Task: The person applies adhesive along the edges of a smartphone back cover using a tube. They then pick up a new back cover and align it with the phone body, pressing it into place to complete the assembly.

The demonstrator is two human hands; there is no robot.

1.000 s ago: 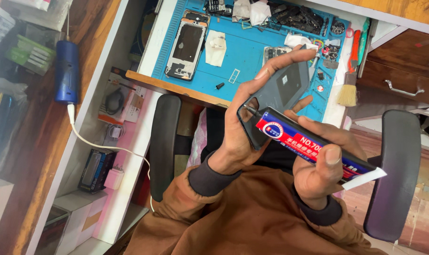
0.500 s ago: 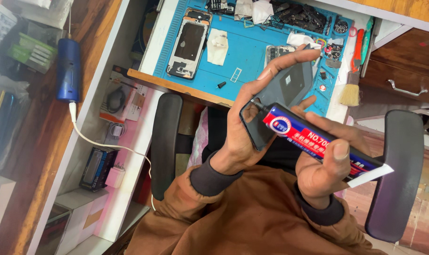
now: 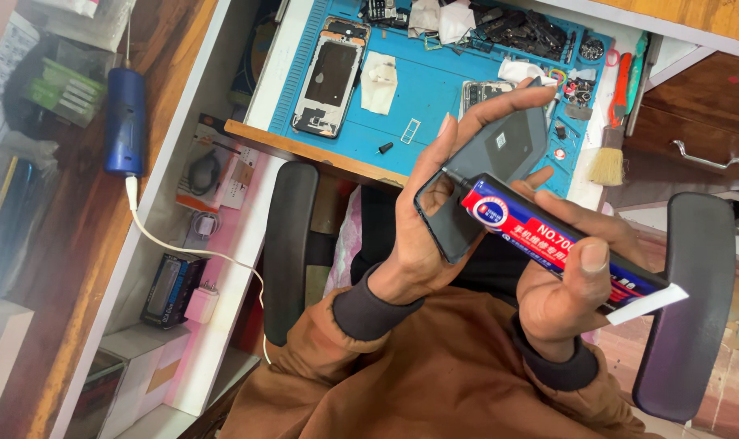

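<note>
Right hand [image 3: 566, 286] around glue tube [image 3: 548, 240]

So there's a dark grey phone back cover [image 3: 491, 175], flat and rectangular with rounded corners, held up over the lap and tilted with its inner face toward the camera, one long edge cupped in the palm. The glue tube [image 3: 548, 240] is long and skinny, blue and red with a white label band, lying at a slant with its black nozzle tip right on the cover's near edge and its flat white crimped tail sticking out low on the far side.
</note>
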